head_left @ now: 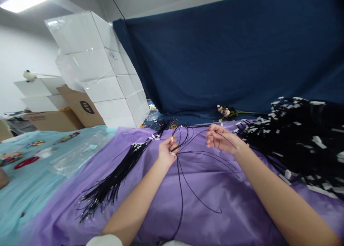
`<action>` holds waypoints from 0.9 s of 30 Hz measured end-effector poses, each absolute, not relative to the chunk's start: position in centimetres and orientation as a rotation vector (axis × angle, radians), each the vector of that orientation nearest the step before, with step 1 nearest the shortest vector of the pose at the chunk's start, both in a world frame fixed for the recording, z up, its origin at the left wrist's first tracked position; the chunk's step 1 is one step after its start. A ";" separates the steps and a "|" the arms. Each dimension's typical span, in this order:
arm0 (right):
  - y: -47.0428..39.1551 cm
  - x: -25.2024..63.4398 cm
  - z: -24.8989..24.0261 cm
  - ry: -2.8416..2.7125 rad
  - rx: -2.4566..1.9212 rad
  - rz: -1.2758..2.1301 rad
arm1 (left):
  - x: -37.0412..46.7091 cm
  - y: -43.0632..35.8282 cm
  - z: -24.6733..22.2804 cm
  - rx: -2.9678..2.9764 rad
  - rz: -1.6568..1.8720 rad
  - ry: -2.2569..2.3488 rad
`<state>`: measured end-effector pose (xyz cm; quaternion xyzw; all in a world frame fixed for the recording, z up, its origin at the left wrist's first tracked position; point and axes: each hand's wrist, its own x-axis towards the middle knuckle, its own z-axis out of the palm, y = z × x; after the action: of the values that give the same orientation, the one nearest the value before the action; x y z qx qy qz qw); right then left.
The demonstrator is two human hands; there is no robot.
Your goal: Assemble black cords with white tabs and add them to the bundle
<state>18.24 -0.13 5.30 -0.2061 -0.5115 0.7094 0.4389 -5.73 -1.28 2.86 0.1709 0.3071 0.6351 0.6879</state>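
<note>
In the middle of the view, my left hand is closed around several thin black cords near their white tags. The cords loop upward, and loose ends hang and fan out over the purple cloth. To the right, my right hand pinches one of these cords between thumb and fingers, with its end lying across the palm. Left of my left hand, a neat bundle of black cords with white tags at its upper end rests on the cloth.
A large heap of tagged black cords covers the right side. Pink flowers lie at the back before a dark blue curtain. White boxes are stacked at left. A plastic bag and a red cord coil lie on turquoise cloth.
</note>
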 end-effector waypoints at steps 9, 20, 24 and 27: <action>1.0 17.1 4.9 -1.072 -0.438 1.545 | -5.7 -1.3 2.7 0.404 1.463 0.710; -0.5 16.2 5.1 -1.244 -0.480 1.565 | -5.4 -1.5 2.7 0.469 1.458 0.854; -0.8 15.4 4.8 -1.411 -0.503 1.591 | -5.1 -1.9 3.0 0.563 1.417 0.919; -0.9 14.4 4.6 -1.558 -0.620 1.442 | -4.9 -2.2 3.2 0.661 1.376 0.919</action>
<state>14.42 -0.95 4.58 -0.2505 -0.6296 0.5828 0.4486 -4.86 -2.17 3.18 0.2887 0.4012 0.6004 0.6287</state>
